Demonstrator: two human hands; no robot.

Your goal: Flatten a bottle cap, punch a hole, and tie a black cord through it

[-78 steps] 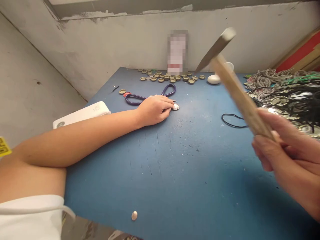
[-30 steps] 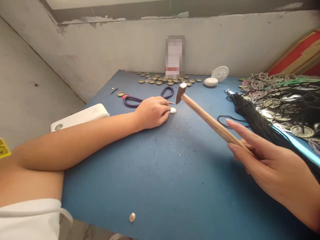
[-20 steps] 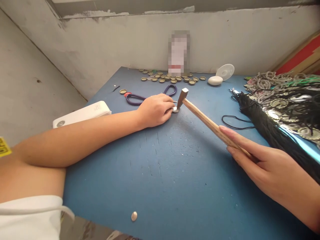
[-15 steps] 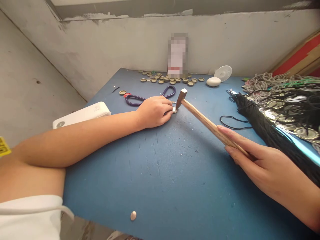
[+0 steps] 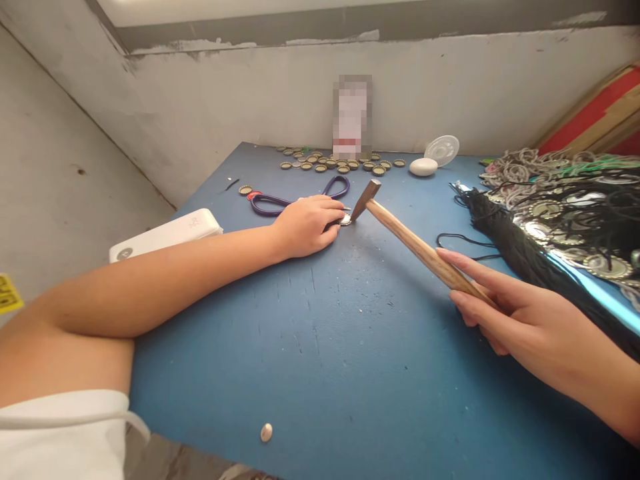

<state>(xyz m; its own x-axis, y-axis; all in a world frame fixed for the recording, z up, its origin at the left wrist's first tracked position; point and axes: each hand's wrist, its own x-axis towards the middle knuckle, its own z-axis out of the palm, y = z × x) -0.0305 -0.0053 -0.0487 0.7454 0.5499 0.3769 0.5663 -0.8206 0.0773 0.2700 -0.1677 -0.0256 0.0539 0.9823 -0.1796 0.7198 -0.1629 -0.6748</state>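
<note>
My left hand (image 5: 307, 228) rests on the blue tabletop, its fingers closed at the edge of a bottle cap (image 5: 345, 219) that lies on the table. Part of the cap is under the fingertips. In my right hand (image 5: 505, 307) is a hammer, gripped by its wooden handle (image 5: 425, 253). The narrow end of its metal head (image 5: 367, 197) points down, right beside the cap; whether they touch I cannot tell. Behind my left hand lie scissors with dark blue loop handles (image 5: 267, 207), their blades mostly hidden by the hand.
Many bottle caps (image 5: 343, 165) spread along the back by the wall. A white oval object (image 5: 423, 167) and a clear disc (image 5: 442, 151) sit near them. Black cords and tassels (image 5: 520, 233) pile up at right. Left stands a white power bank (image 5: 170, 233); a small round piece (image 5: 267, 433) lies in front.
The hammer head has tilted slightly and its top sits a little further right. More of the cap shows beside my left fingertips. The whole view has shifted slightly.
</note>
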